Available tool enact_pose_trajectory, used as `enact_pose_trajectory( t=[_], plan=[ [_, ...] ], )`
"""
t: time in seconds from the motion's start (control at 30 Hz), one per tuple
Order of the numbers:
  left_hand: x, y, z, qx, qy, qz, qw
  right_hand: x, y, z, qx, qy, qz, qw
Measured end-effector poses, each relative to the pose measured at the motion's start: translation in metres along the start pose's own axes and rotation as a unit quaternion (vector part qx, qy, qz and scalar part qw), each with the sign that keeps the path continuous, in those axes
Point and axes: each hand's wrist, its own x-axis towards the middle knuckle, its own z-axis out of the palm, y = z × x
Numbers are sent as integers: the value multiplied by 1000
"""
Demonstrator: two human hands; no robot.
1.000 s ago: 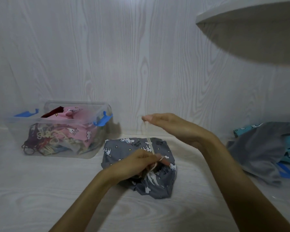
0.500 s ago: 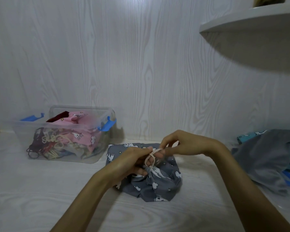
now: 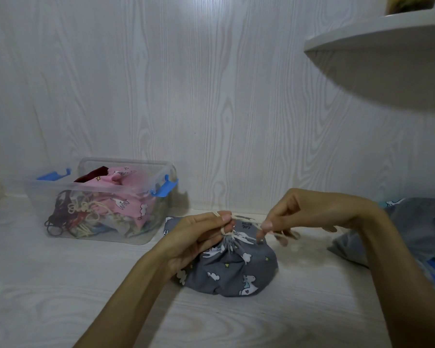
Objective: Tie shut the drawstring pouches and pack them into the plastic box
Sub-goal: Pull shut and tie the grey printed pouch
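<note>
My right hand (image 3: 309, 212) is pulling away toward three o'clock, pinching the drawstring (image 3: 246, 222). My left hand (image 3: 196, 237) is pinching its loop above the grey pouch (image 3: 236, 270).

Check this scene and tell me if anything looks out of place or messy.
Little stands out. The clear plastic box with blue latches holds packed pouches, but their cream cords lie in a loose tangle against its front wall. Both hands, left and right, pinch the cord of the grey printed pouch, whose neck is gathered.
</note>
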Motion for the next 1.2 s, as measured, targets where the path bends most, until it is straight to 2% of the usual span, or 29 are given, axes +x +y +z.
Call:
enact_pose_trajectory(
  t=[0.13,0.2,0.23,0.33,0.4,0.43,0.5,0.6,0.77,0.97,1.1,1.2],
  plan=[
    [-2,3,1,-42,16,4,999,4,1,2,-53,-83,38,994],
    [-1,3,1,-41,23,8,999,8,2,4,-77,-78,56,992],
    [-1,3,1,-35,28,8,999,10,1,6,-80,-44,62,994],
    [0,1,1,-1,39,17,999,21,-2,10,-37,141,47,988],
    [1,1,0,36,29,38,998,31,-3,15,7,206,35,978],
    [1,0,0,57,20,53,997,35,-2,18,10,204,36,978],
    [0,0,-1,89,3,85,992,39,-1,25,-1,151,33,988],
    [0,1,-2,115,1,120,986,42,2,31,49,105,20,993],
    [0,0,-7,152,16,169,974,51,6,36,94,147,13,985],
    [3,0,-7,178,133,287,932,57,3,38,75,228,-10,971],
    [-2,-3,-6,197,174,313,912,57,2,39,40,222,-52,973],
    [-1,-5,-7,246,189,334,890,56,5,37,66,202,-24,977]
  ],
)
